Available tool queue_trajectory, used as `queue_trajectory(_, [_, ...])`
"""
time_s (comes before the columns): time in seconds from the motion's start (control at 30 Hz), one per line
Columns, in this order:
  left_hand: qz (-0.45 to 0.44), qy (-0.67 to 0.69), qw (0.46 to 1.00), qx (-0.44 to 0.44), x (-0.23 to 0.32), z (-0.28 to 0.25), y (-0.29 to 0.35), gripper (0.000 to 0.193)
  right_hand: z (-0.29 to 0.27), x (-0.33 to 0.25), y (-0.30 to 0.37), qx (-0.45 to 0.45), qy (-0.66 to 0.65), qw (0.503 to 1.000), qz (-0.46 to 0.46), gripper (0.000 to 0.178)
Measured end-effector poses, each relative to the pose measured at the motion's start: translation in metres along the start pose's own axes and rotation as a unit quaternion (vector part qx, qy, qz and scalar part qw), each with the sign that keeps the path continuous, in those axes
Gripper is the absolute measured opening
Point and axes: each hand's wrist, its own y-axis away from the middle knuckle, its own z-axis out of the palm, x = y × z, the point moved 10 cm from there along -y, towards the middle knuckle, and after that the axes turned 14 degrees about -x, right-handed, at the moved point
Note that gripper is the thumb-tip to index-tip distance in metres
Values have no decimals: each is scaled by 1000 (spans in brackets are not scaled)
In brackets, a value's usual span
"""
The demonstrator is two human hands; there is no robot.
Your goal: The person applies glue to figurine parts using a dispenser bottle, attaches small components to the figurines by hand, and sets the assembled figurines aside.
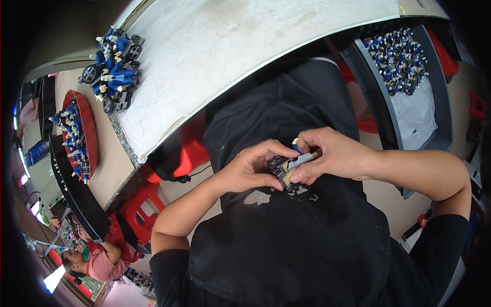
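Above my lap, both hands hold one small toy vehicle [277,162] with a dark wheel and grey and tan parts. A blue piece with a cream tip, like a toy figure's arm, sticks up from it. My left hand [245,166] is closed round the wheel side, thumb below and fingers above. With thumb and fingers pinched, my right hand [332,156] grips the other side, where a light grey flat part [300,160] shows between the hands. Whether that grey part belongs to the toy I cannot tell. The fingers hide much of the toy.
A pile of blue-figured wheeled toys [115,71] lies on the left of the white-covered table [245,46]. More toys fill a red tray [89,123] farther left. At right, a grey bin [444,107] holds many small figures. Red stools [140,207] and another person [105,263] are at left.
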Motion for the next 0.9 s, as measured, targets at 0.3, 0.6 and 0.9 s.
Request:
queue_trajectory(0.3, [-47, 21, 999, -13, -12, -3, -2, 51, -3, 2, -6, 14, 79, 997, -11, 29])
queue_trajectory(0.6, [-37, 41, 998, 33, -25, -10, 5, 57, -9, 14, -13, 36, 13, 999, 16, 25])
queue_trajectory(0.9, [-124, 127, 981, 75, -46, -18, 13, 57, -8, 30, -21, -2, -74, 988, 135, 36])
